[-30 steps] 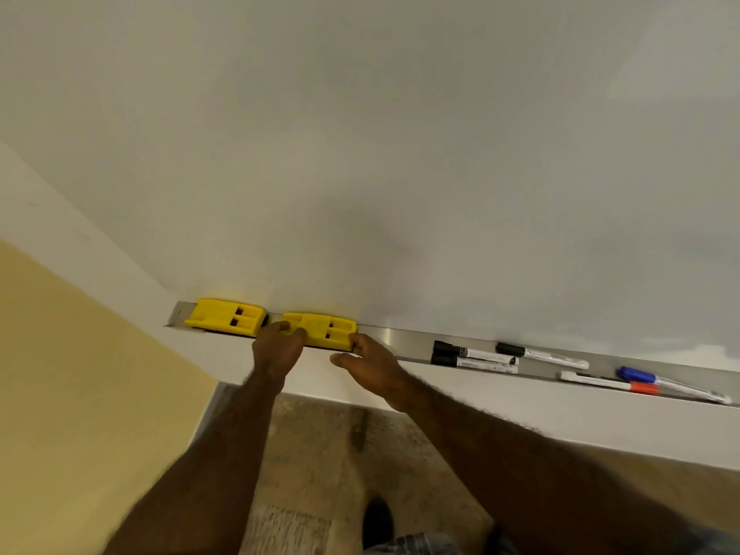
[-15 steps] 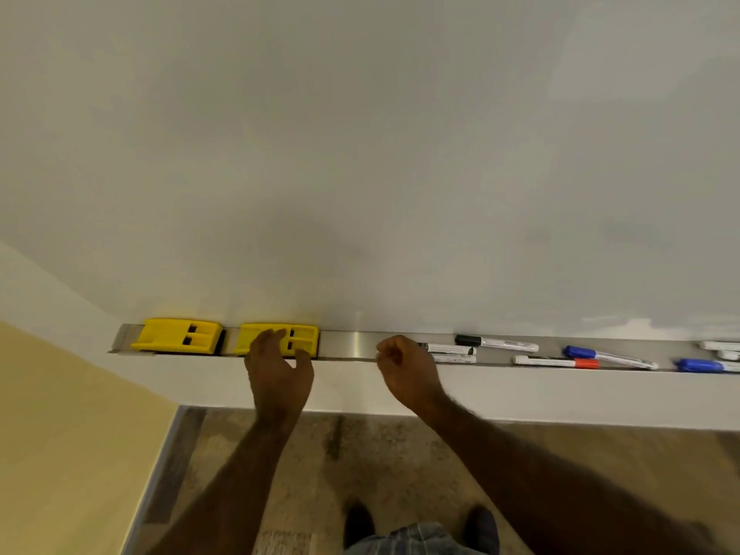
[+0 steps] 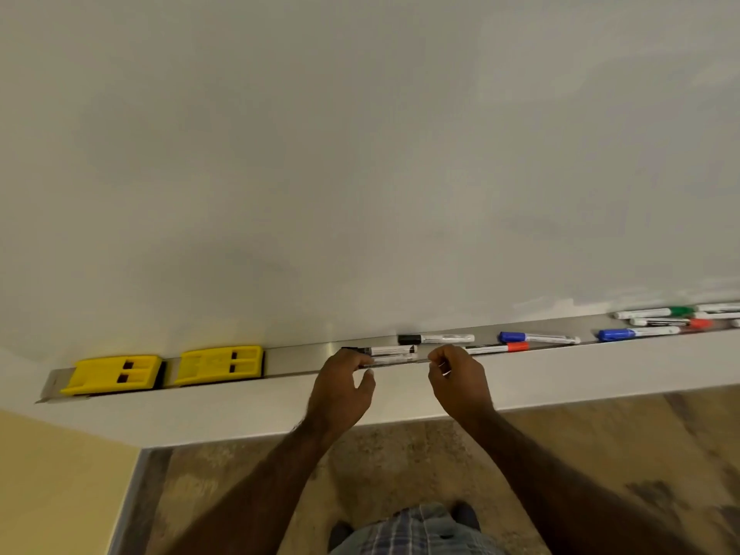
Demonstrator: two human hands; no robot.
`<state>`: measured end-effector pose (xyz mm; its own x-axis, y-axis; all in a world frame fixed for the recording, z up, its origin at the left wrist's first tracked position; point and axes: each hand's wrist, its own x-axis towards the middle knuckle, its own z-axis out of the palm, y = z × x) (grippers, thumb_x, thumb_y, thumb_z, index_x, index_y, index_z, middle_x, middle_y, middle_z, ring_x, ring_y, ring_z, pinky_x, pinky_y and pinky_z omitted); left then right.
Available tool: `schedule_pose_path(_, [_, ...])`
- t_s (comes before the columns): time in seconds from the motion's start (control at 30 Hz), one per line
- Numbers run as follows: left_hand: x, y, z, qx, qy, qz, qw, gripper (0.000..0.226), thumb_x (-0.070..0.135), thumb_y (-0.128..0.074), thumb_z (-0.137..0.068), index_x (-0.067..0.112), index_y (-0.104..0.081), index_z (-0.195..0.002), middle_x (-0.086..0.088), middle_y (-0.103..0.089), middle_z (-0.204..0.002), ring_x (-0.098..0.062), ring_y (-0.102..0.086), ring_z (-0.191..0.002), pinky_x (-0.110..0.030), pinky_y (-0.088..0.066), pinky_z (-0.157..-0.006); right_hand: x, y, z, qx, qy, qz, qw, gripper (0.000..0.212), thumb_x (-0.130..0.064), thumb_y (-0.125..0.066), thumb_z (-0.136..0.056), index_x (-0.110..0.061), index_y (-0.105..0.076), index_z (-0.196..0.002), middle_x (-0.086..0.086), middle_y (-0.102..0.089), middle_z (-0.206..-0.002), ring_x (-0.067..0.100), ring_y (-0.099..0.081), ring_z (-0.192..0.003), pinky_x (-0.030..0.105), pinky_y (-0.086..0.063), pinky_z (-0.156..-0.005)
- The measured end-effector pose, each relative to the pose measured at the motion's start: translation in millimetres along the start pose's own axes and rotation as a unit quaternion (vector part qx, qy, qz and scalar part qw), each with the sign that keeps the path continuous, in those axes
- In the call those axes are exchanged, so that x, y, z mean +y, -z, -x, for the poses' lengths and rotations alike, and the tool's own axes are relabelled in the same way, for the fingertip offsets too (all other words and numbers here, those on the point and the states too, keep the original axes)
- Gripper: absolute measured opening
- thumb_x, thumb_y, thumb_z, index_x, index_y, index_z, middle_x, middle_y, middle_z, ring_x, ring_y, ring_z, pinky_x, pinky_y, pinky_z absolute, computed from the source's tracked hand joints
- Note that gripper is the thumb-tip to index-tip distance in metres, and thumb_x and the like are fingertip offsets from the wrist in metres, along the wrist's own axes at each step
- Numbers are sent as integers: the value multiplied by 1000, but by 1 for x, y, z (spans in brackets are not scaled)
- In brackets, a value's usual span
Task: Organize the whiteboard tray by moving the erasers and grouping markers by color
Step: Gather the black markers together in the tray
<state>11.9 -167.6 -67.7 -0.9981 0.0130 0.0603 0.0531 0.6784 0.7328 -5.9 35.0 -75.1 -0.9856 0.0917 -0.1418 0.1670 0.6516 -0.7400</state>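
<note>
My left hand (image 3: 343, 388) and right hand (image 3: 456, 378) each pinch an end of the two black-capped white markers (image 3: 392, 354) in the long metal tray (image 3: 296, 360); two yellow plastic erasers (image 3: 218, 365) sit beyond my left fingers.

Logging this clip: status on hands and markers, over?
Left hand and right hand pinching the ends of the nearest black marker. Both yellow erasers parked at the tray's left end. Nothing blocking.

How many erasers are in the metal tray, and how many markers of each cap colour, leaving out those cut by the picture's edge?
Yellow plastic erasers: 2
Black-capped white markers: 2
Blue-capped markers: 2
Red-capped markers: 2
Green-capped marker: 1
White marker, cap hidden under left hand: 1
Total: 10
</note>
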Motion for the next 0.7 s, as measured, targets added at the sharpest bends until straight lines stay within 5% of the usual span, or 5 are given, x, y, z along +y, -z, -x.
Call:
schedule_pose_path(0.23, [7, -14, -20, -33, -44, -151, 987, 32, 19, -58, -85, 14, -63, -115, -1, -61, -114, -21, -53, -104, -33, -46, -90, 25, 20, -13, -15, 111, 206, 972, 30, -17, -56, -93, -16, -58, -123, 3, -59, -125, 16, -52, -112, 29, -45, -97])
schedule_pose_path(0.47, [1, -16, -25, -50, -51, -308, 949, 30, 17, -54, -84, 16, -63, -113, -2, -61, -114, -23, -55, -99, -35, -46, -83, 25, 26, -47, -37, 217, 357, 908, 26, -18, -55, -92, -14, -53, -118, 5, -58, -117, 20, -50, -104, 32, -42, -91])
schedule_pose_path(0.7, [-9, -18, -23, -83, -80, -348, 930, 28, 20, -55, -87, 14, -64, -113, -5, -59, -117, -27, -55, -104, -38, -50, -81, 25, 18, -60, -51, 242, 382, 890, 27, -18, -56, -91, -14, -54, -118, 7, -58, -117, 23, -50, -107, 35, -41, -94])
